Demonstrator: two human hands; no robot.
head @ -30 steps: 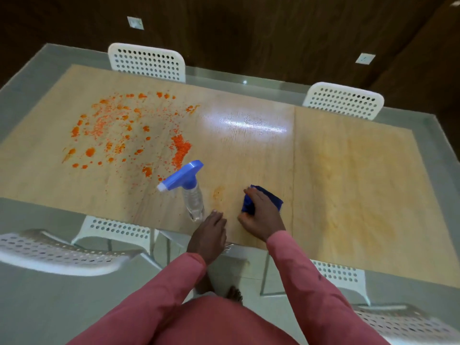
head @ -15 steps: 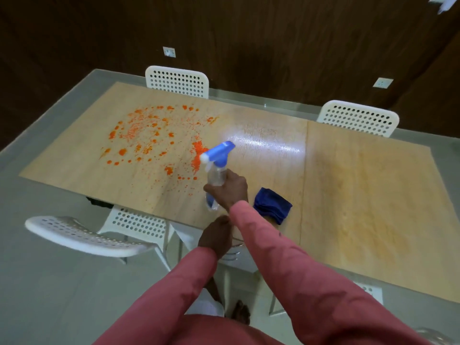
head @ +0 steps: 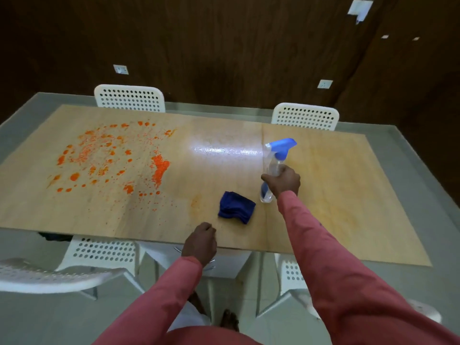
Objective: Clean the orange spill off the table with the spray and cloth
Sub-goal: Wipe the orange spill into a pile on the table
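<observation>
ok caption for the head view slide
Right hand grips spray bottle beside blue cloth; orange spill uncleaned.

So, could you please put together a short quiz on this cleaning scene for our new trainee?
1. True or false: the right hand grips the spray bottle.
2. Which lies nearest the blue cloth? A) the orange spill B) the spray bottle C) a white chair
3. Fill in: the left hand rests at the table's near ____.

Key: 1 true; 2 B; 3 edge.
</observation>
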